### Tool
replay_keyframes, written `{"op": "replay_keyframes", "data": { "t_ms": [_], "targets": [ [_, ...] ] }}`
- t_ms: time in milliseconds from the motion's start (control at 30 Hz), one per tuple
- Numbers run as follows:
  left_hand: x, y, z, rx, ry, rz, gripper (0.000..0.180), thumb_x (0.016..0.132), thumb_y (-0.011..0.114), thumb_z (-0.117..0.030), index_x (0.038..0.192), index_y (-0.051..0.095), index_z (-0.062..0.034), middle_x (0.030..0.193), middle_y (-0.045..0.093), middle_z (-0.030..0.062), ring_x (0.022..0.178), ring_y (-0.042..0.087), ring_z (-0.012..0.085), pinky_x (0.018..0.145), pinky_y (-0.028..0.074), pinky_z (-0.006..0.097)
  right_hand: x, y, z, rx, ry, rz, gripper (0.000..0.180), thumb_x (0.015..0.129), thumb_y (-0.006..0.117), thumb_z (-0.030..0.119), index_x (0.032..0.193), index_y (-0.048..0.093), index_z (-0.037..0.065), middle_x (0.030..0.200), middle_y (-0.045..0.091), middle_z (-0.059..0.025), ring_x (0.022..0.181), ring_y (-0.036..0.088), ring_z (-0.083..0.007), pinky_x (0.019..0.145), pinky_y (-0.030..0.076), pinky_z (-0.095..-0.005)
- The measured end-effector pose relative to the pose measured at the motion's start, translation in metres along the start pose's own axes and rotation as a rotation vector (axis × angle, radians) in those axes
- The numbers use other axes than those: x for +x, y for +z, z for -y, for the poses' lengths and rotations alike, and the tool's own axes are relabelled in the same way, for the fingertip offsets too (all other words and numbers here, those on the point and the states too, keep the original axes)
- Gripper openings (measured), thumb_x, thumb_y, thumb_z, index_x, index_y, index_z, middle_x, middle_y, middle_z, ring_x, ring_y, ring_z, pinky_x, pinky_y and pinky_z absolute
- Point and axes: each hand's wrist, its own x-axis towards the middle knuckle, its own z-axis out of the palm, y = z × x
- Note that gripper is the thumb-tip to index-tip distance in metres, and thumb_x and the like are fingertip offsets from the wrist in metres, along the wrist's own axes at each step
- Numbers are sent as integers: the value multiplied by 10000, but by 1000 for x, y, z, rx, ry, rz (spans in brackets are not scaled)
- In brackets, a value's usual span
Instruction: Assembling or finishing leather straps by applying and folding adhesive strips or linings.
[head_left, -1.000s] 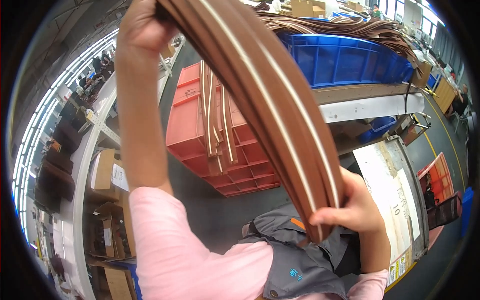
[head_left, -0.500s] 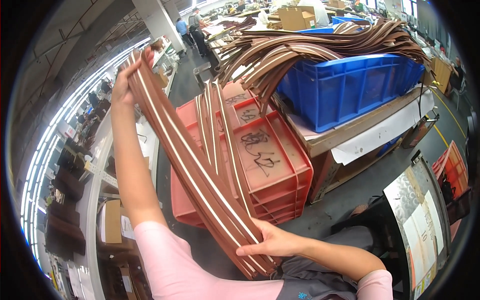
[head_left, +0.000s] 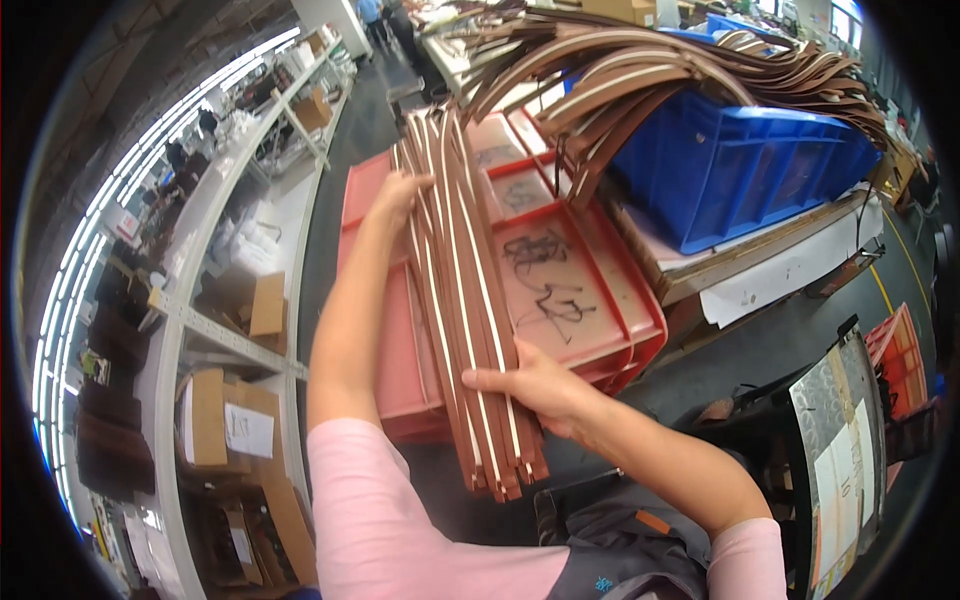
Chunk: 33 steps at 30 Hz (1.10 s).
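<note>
A bundle of long brown leather strips with pale stripes [head_left: 463,270] lies lengthwise over a stack of red plastic crates [head_left: 560,270], its near ends jutting past the crates' front edge. My left hand [head_left: 403,195] grips the bundle's left side toward the far end; its fingers are partly hidden by the strips. Nearer me, my right hand [head_left: 525,385] is closed round the bundle from the right, thumb across the top.
To the right, a blue plastic crate [head_left: 740,180] heaped with more brown strips [head_left: 690,65] stands on a table [head_left: 690,275]. Metal shelving [head_left: 240,345] with cardboard boxes [head_left: 228,425] lines the left. A chair-like black frame with taped papers [head_left: 840,450] is at the lower right.
Both hands have brought the strips down and to the right, from a raised slant onto the crates, over the strips lying there. My left hand has come lower and nearer the middle.
</note>
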Motion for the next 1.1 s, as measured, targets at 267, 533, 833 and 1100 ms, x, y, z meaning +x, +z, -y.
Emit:
{"op": "replay_keyframes", "data": {
  "t_ms": [267, 533, 833, 1100],
  "targets": [
    [-94, -32, 32, 543, 590, -86, 782, 980, 759, -423, 1581, 497, 4, 1531, 577, 284, 1450, 543, 405, 1191, 439, 450, -10, -22, -19, -841, -655, -340, 688, 976, 757, 189, 1533, 444, -65, 1300, 662, -210, 1127, 690, -291, 1015, 551, -400],
    [-213, 37, -129, 544, 813, -135, 640, 980, 729, -100, 1569, 505, 14, 1544, 583, 202, 1396, 592, 324, 1185, 456, 423, -171, -123, 42, -1022, -473, -484, 548, 1021, 694, 238, 1498, 502, 50, 1065, 768, -141, 1043, 751, -315, 934, 570, -426],
    [-191, 374, -381, 823, 1318, 252, 536, 1008, 714, -399, 1399, 653, -37, 1289, 739, 233, 1205, 709, 391, 1037, 556, 478, -353, -258, 21, -1263, -670, -1011, 364, 954, 693, 93, 1316, 654, 71, 1018, 759, -119, 967, 736, -333, 862, 578, -434],
    [-24, 518, -361, 1282, 766, 392, 953, 812, 821, -623, 1444, 610, 59, 1450, 653, 270, 1357, 631, 385, 1149, 505, 417, -387, -305, -23, -1206, -659, -1051, 123, 939, 696, 63, 1054, 735, 78, 1062, 691, -115, 1065, 638, -338, 962, 512, -438]
  ]
}}
